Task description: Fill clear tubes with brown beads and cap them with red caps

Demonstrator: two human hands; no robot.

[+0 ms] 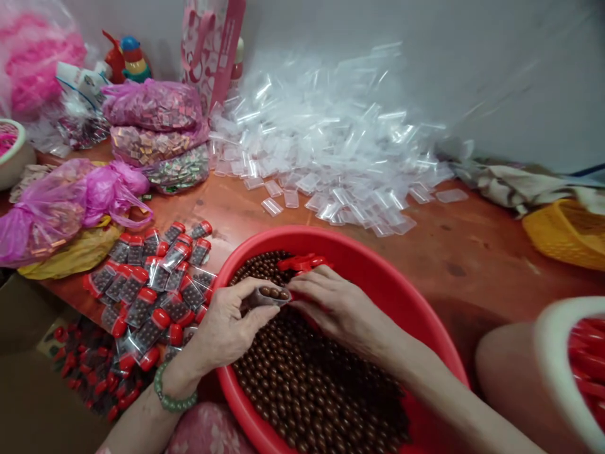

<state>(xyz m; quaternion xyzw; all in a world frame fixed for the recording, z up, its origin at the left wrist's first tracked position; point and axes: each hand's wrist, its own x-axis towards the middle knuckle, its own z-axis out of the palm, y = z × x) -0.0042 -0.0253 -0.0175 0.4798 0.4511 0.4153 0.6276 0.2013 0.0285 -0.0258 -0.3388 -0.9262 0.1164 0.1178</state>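
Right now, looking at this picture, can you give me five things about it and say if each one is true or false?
1. The left hand holds a small clear case with brown balls in it. True.
2. The big tub full of brown balls is blue. False: it is red.
3. The green bracelet is on the right wrist. False: it is on the left wrist.
4. Filled cases with red caps lie to the left of the tub. True.
5. The yellow basket is on the left side of the picture. False: it is on the right.
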